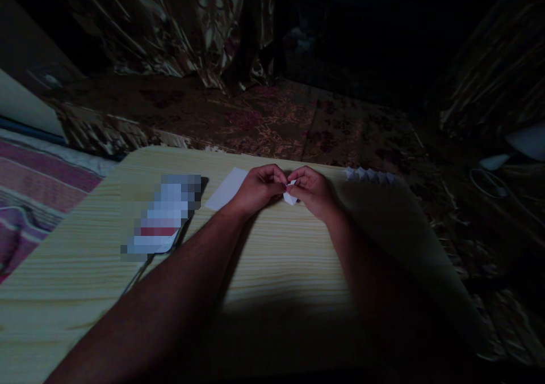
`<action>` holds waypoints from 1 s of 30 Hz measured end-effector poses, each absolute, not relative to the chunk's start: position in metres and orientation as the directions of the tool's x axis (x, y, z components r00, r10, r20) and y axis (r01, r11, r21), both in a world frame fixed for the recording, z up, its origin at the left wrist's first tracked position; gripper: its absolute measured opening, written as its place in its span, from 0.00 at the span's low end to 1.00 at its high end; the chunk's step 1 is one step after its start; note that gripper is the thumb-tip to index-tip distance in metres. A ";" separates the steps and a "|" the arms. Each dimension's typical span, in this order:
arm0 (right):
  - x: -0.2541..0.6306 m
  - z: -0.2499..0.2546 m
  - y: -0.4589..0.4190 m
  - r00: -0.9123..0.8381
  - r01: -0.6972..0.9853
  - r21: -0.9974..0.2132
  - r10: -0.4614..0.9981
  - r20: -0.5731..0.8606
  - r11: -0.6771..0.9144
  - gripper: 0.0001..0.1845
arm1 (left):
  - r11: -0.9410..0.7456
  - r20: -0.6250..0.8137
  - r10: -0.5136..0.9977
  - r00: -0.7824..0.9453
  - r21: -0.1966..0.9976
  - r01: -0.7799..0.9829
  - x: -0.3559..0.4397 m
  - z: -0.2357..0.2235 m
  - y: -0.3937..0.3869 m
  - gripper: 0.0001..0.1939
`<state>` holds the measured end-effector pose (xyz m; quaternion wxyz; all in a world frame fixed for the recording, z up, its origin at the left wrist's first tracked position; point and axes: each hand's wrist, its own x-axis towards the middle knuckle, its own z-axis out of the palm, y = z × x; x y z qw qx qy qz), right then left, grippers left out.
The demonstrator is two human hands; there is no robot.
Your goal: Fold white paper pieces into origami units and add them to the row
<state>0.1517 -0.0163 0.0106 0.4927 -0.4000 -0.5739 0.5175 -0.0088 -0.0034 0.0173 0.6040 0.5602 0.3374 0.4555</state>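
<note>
My left hand (259,188) and my right hand (313,191) meet at the far middle of a light wooden table (276,259). Both pinch a small folded piece of white paper (290,195) between their fingertips, just above the tabletop. A flat white sheet of paper (225,189) lies on the table just left of my left hand, partly hidden behind it. A row of several small folded white paper pieces (369,174) sits at the table's far edge, right of my right hand.
A blurred-out flat object (164,216) lies left on the table with a dark cord (140,273) running from it toward me. A patterned carpet (264,117) and curtains lie beyond the table. A striped mat (34,185) is at left. The room is dim.
</note>
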 end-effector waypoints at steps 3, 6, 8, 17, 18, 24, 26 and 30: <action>0.152 0.011 -0.017 -0.208 -0.063 -0.987 0.966 0.156 0.146 0.13 | -0.020 0.086 0.934 0.348 0.982 -0.190 -0.009 0.019 -0.004 0.06; 0.152 0.011 -0.017 -0.213 -0.072 -0.984 0.961 0.177 0.165 0.13 | -0.019 0.083 0.939 0.334 0.981 -0.191 -0.010 0.021 -0.004 0.06; 0.152 0.012 -0.018 -0.203 -0.070 -0.983 0.962 0.181 0.171 0.15 | -0.029 0.090 0.942 0.324 0.982 -0.189 -0.010 0.022 -0.004 0.06; 0.150 0.010 -0.017 -0.140 -0.018 -0.967 0.957 0.253 0.253 0.09 | -0.053 0.124 0.937 0.326 0.974 -0.219 -0.009 0.020 -0.003 0.06; 0.150 0.009 -0.016 -0.138 -0.010 -0.965 0.955 0.261 0.262 0.07 | -0.055 0.126 0.938 0.322 0.973 -0.222 -0.009 0.020 -0.003 0.06; 0.150 0.005 -0.015 -0.114 0.068 -0.952 0.950 0.289 0.298 0.03 | -0.069 0.134 0.940 0.315 0.975 -0.209 -0.010 0.019 -0.002 0.06; 0.150 0.005 -0.015 -0.113 0.066 -0.951 0.949 0.294 0.302 0.03 | -0.074 0.141 0.937 0.320 0.975 -0.211 -0.011 0.018 -0.002 0.06; 0.150 0.007 -0.016 -0.120 0.060 -0.954 0.951 0.284 0.293 0.03 | -0.073 0.142 0.933 0.330 0.975 -0.211 -0.011 0.017 -0.001 0.06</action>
